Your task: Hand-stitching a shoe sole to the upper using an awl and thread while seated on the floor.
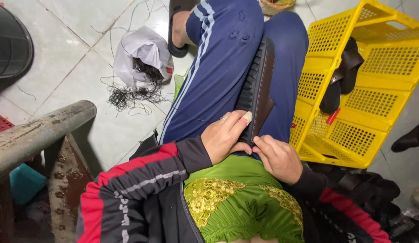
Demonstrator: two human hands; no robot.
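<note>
The left hand (225, 137) clamps the dark sole (256, 92) on the lap while the right hand (278, 157) pinches its near edge, stitching apparently unfinished, more pieces waiting in the crate (376, 58).

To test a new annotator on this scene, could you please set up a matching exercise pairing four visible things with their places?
Things:
1. shoe sole
2. yellow crate
3. white bag
4. left hand

Places:
A. on the tiled floor, dark threads spilling from it
B. lying on the lap, between the legs
C. tipped at the person's right, dark pieces inside
D. gripping the sole's near end, one finger bandaged

Pairs: 1-B, 2-C, 3-A, 4-D
</note>
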